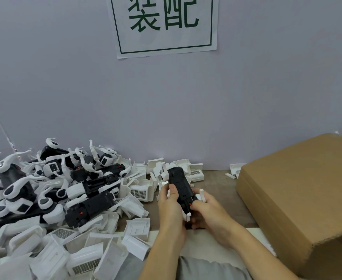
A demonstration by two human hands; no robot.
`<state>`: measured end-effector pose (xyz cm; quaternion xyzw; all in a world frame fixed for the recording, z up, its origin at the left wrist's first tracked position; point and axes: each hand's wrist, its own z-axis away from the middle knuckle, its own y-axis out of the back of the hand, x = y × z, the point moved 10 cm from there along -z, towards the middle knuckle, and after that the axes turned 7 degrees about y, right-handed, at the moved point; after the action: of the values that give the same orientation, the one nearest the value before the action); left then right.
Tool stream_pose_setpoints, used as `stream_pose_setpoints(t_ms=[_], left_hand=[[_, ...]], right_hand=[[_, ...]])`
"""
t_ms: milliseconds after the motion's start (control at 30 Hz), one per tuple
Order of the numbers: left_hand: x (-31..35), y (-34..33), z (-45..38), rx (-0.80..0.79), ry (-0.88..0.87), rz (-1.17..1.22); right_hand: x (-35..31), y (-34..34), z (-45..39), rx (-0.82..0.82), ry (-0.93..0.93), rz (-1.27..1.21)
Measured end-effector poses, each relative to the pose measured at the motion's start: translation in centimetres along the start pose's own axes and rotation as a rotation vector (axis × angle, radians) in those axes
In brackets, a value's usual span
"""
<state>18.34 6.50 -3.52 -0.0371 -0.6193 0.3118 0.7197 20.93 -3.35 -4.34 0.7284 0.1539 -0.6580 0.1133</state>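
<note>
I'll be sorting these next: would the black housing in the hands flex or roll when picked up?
Probably stiff: the black housing juts out straight beyond the left hand and right hand gripping its near end. Its flat, boxy sides likely resist rolling.

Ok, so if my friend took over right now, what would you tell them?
Left hand: grips the black part along its left side.
Right hand: grips the same part at its near end, beside a white piece sticking up.
Things: put-together black-and-white pieces are piled at the left; loose white shells lie in front of them; a cardboard box sits at the right.
Done: seemingly that pile. Left: probably finishing this part, then the loose shells.
</note>
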Motion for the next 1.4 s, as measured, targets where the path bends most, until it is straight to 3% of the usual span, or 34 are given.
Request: stream_pose_setpoints(t_ms=[133, 833, 1267, 1400], left_hand=[[0.4, -0.1, 0.0, 0.013, -0.039, -0.048], [-0.1, 0.8, -0.7, 0.066, -0.019, -0.021], [0.0, 0.7, -0.8, 0.053, -0.041, -0.038], [0.0, 0.7, -0.8, 0.054, -0.049, -0.050]], right_hand=[[-0.3, 0.4, -0.1, 0.044, 0.020, 0.042], [-0.4, -1.1, 0.3, -0.080, 0.002, -0.061], [-0.1, 0.1, -0.2, 0.011, 0.033, 0.090], [-0.2, -0.2, -0.1, 0.007, 0.029, 0.035]])
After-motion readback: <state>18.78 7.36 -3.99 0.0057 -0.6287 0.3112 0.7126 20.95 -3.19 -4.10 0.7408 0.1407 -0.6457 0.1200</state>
